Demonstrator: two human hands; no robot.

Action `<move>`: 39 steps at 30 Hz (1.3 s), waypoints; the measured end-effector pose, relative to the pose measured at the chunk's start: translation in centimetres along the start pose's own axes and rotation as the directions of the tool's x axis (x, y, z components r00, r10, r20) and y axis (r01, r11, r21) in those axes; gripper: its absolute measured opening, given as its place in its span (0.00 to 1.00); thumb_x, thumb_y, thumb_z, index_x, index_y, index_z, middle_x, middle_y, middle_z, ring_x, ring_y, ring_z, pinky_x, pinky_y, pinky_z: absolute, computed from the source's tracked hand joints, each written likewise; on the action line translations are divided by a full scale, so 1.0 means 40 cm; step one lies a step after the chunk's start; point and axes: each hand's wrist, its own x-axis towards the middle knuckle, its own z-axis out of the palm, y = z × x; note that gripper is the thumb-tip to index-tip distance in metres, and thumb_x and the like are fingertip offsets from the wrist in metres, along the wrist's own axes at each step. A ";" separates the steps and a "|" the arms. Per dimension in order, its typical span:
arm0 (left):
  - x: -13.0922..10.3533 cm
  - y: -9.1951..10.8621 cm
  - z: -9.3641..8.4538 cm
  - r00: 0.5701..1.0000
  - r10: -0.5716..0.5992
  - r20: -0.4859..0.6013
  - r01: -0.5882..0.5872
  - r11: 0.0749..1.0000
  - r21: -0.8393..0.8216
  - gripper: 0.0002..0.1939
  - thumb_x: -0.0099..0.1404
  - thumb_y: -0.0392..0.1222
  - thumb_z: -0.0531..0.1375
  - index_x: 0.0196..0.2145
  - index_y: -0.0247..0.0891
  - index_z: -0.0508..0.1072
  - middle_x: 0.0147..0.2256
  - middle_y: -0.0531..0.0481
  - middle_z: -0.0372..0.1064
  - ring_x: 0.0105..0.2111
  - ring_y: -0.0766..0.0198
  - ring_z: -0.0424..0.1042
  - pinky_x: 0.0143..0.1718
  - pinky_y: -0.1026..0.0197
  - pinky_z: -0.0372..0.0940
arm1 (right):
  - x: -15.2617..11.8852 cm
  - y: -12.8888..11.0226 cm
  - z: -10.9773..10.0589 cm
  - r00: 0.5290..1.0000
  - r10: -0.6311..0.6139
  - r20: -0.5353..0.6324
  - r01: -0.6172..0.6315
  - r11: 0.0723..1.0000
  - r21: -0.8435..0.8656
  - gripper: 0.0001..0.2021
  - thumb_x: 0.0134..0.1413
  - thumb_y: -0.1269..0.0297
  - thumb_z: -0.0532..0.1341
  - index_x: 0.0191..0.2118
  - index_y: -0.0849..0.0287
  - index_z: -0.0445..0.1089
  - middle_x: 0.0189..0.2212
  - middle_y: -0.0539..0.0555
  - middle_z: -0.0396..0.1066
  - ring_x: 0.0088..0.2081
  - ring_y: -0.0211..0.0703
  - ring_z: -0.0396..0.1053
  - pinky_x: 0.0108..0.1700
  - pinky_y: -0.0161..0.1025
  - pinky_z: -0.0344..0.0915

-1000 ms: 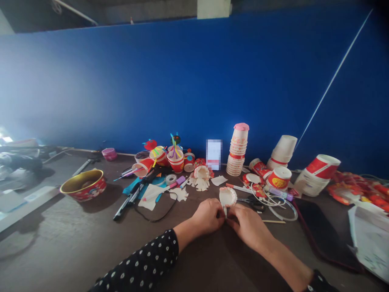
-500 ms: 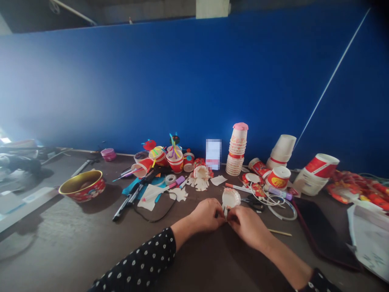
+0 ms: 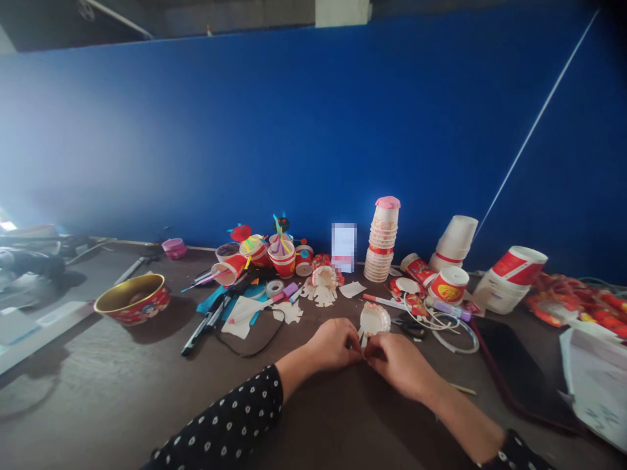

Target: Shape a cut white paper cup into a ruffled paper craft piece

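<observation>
A white paper cup (image 3: pixel 375 317) with its side cut into strips lies in front of me, its open mouth toward me and a scalloped pinkish edge round it. My left hand (image 3: pixel 336 344) is closed in a pinch at the narrow strips on the cup's near side. Close against it, my right hand (image 3: pixel 399 362) pinches the same strips from the right. Both sets of fingertips nearly meet, and they partly hide the strip ends. Just right of the cup lie black-handled pliers or scissors (image 3: pixel 410 326); which of these I cannot tell.
Behind stands a tall cup stack (image 3: pixel 379 251). A similar cut cup (image 3: pixel 323 284) lies left of it. Markers (image 3: pixel 274 300), paper scraps (image 3: pixel 242 320) and a red-gold bowl (image 3: pixel 132 300) are on the left. A looped tube (image 3: pixel 458 349), dark tablet-like slab (image 3: pixel 519 375) and thin stick (image 3: pixel 463 389) are right.
The cut cup has shifted slightly to the right and tilted a little. My hands stay together at its strips with only small finger movement.
</observation>
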 end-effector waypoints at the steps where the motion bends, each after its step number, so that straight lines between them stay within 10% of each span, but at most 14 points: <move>1: 0.000 0.000 -0.001 1.000 0.003 0.003 -0.003 1.000 -0.003 0.02 0.51 0.35 0.65 0.26 0.37 0.78 0.35 0.51 0.71 0.35 0.64 0.70 0.34 0.70 0.60 | -0.001 -0.001 -0.001 1.000 0.001 0.003 -0.001 1.000 0.006 0.08 0.46 0.70 0.57 0.30 0.55 0.73 0.30 0.51 0.74 0.34 0.41 0.70 0.33 0.33 0.56; 26: 0.008 0.007 0.036 0.996 -0.075 -0.039 0.079 0.990 0.115 0.07 0.49 0.29 0.57 0.22 0.34 0.75 0.30 0.47 0.72 0.33 0.60 0.69 0.34 0.66 0.62 | -0.010 -0.003 0.014 0.998 -0.015 -0.054 0.012 0.998 -0.066 0.07 0.49 0.66 0.57 0.30 0.55 0.73 0.31 0.51 0.73 0.34 0.41 0.70 0.34 0.33 0.56; 39: 0.010 0.000 0.026 0.999 -0.035 -0.002 0.035 0.997 0.072 0.06 0.50 0.31 0.59 0.23 0.35 0.77 0.30 0.49 0.72 0.32 0.63 0.69 0.35 0.68 0.61 | -0.045 -0.070 0.009 0.999 0.004 -0.037 -0.018 0.920 -0.391 0.12 0.55 0.70 0.52 0.30 0.56 0.74 0.35 0.54 0.72 0.31 0.41 0.70 0.30 0.34 0.55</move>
